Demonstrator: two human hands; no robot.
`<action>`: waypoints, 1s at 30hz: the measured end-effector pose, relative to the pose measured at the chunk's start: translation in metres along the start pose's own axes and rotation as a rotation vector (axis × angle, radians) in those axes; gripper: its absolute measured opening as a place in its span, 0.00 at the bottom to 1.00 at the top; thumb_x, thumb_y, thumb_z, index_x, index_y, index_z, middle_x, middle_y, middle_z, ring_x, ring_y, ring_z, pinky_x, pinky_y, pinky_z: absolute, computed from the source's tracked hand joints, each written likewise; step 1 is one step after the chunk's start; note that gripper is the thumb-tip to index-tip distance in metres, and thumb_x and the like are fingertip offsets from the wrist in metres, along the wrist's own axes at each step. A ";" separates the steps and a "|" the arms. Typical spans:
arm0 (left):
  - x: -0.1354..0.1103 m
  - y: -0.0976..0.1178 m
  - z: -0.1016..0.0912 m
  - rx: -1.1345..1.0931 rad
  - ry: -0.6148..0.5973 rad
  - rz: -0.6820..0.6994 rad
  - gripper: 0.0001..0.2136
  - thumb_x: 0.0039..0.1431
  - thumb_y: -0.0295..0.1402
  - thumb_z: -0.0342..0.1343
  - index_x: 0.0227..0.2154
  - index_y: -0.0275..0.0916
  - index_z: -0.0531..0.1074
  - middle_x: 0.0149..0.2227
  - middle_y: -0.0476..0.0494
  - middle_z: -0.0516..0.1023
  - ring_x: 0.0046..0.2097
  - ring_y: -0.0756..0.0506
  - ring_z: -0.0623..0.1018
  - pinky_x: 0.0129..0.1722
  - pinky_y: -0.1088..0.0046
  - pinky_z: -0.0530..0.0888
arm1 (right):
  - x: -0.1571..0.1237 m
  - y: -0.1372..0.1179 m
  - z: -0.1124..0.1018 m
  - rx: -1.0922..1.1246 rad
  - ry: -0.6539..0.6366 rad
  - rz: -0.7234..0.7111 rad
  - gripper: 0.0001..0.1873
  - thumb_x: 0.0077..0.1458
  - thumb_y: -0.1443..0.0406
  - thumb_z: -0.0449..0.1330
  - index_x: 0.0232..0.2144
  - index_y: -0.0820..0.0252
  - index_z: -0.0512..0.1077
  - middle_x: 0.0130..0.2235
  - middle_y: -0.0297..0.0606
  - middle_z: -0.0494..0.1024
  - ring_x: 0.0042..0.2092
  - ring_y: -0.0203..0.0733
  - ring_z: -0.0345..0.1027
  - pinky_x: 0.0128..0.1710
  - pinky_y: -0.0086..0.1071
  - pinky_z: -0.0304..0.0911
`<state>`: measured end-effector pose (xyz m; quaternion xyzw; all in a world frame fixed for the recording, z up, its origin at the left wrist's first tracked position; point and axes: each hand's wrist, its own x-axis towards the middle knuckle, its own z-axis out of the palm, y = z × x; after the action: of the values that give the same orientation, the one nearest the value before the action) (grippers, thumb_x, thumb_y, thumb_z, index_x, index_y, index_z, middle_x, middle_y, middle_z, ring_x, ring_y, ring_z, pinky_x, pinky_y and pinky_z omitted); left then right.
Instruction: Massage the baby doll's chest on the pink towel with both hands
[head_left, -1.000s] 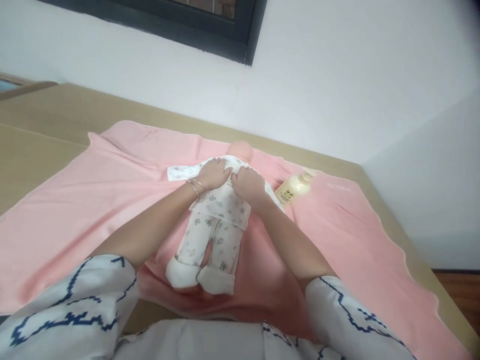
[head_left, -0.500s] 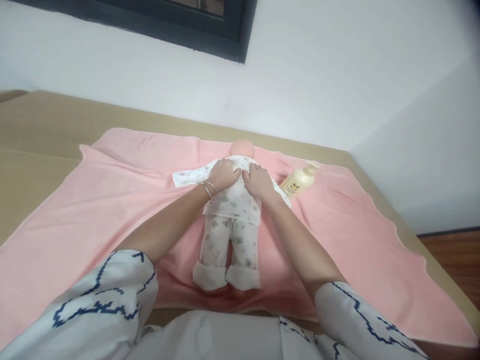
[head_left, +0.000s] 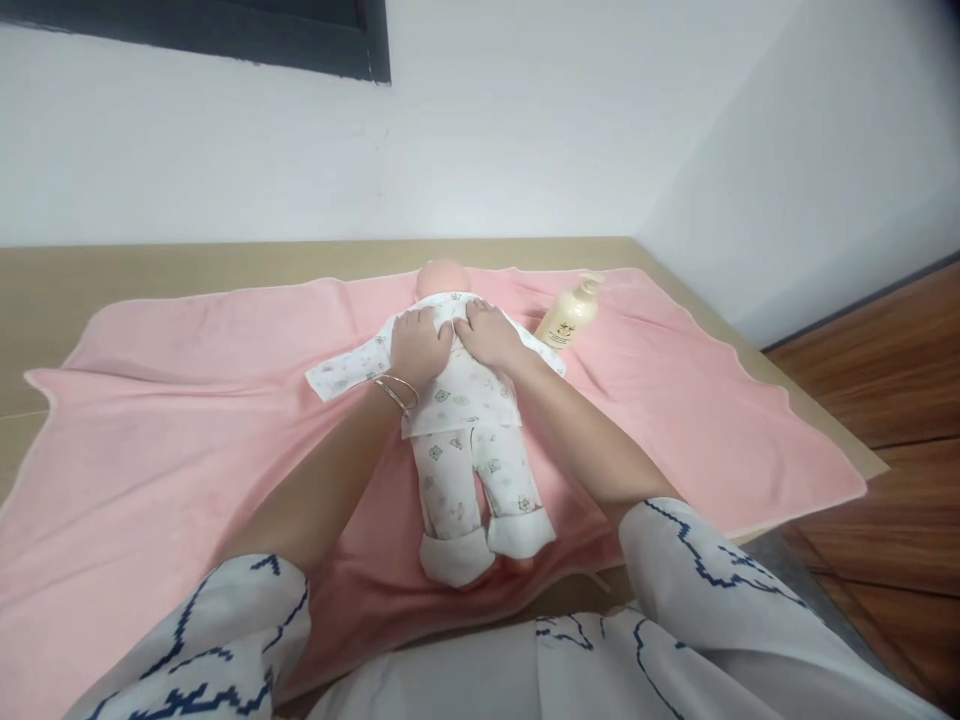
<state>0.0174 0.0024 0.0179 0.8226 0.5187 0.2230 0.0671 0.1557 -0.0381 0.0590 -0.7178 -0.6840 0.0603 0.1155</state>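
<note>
A baby doll (head_left: pixel 471 408) in a white printed top and trousers with turned-up cuffs lies stretched out on a pink blanket (head_left: pixel 247 400), its bald head pointing away from me. No face shows on the head. My left hand (head_left: pixel 420 345) rests on the left of the doll's upper body, fingers laid flat over the cloth and thumb inward. Beside it, my right hand (head_left: pixel 487 332) lies flat on the right side, the two thumbs close together. Neither hand grasps anything. A pale yellow pump bottle (head_left: pixel 568 315) leans or lies by the doll's right-hand sleeve.
Under the blanket is a wooden table (head_left: pixel 525 250), its back edge along a white wall (head_left: pixel 487 150). A dark window frame (head_left: pixel 300 45) is at upper left. Brown wood panelling (head_left: pixel 900 360) stands beyond the right edge.
The head view has turned and levelled, so the scene sits further left. Both hands stay on the doll's upper body. The doll's legs now slant toward the lower right.
</note>
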 end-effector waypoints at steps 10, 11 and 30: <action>-0.003 -0.005 0.006 -0.107 0.051 -0.062 0.25 0.71 0.37 0.46 0.63 0.28 0.71 0.63 0.28 0.76 0.64 0.32 0.73 0.69 0.53 0.67 | 0.006 0.007 0.018 0.004 0.037 -0.024 0.33 0.75 0.60 0.41 0.69 0.80 0.60 0.72 0.62 0.62 0.73 0.60 0.54 0.74 0.52 0.46; -0.004 -0.004 0.005 -0.104 0.042 -0.068 0.25 0.71 0.37 0.46 0.64 0.27 0.70 0.63 0.28 0.76 0.65 0.33 0.73 0.70 0.54 0.66 | 0.005 0.006 0.019 0.002 0.056 -0.018 0.32 0.74 0.60 0.42 0.69 0.80 0.61 0.71 0.62 0.63 0.73 0.60 0.55 0.74 0.52 0.46; -0.005 -0.003 -0.001 -0.065 0.029 -0.122 0.19 0.68 0.39 0.49 0.52 0.31 0.74 0.56 0.27 0.80 0.60 0.31 0.77 0.66 0.52 0.72 | 0.001 0.003 0.023 -0.045 0.126 -0.046 0.29 0.72 0.62 0.44 0.64 0.80 0.68 0.65 0.63 0.72 0.67 0.64 0.63 0.70 0.52 0.54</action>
<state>0.0120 -0.0009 0.0164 0.7837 0.5611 0.2472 0.0999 0.1527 -0.0357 0.0358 -0.7067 -0.6928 -0.0032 0.1436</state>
